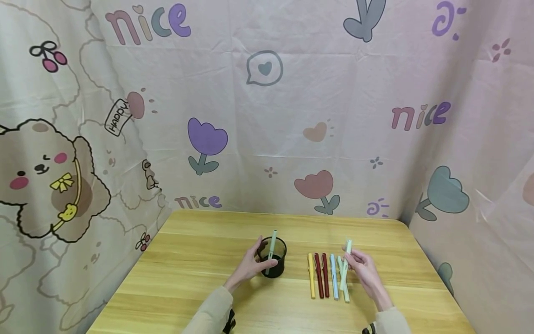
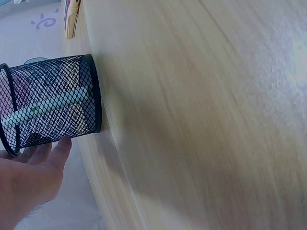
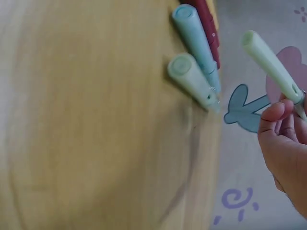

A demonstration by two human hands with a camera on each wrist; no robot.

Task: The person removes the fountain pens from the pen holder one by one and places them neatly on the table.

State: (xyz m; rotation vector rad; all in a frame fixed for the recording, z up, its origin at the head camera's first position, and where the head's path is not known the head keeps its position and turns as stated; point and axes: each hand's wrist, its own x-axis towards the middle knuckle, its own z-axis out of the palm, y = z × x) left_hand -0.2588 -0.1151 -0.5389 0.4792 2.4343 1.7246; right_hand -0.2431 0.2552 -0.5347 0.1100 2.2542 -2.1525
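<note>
A black mesh pen holder (image 1: 279, 268) stands upright on the table, one pale green pen (image 1: 273, 242) leaning inside it. My left hand (image 1: 248, 266) holds the holder from its left side, thumb at the front and fingers round behind. In the left wrist view those fingers (image 2: 58, 152) lie against the mesh. Raised above the row of pens, a light green pen (image 3: 268, 62) is pinched between the thumb and fingers of my right hand (image 1: 364, 269). Just beneath it in the head view lies another light green pen (image 1: 346, 297), partly covered by the held one.
Left of that pen lie a light blue pen (image 1: 334, 278), two dark red pens (image 1: 319, 278) and a yellow pen (image 1: 312, 278), roughly parallel. The wooden table (image 1: 175, 269) ends at a printed curtain (image 1: 267, 139) behind, with more curtain on both sides.
</note>
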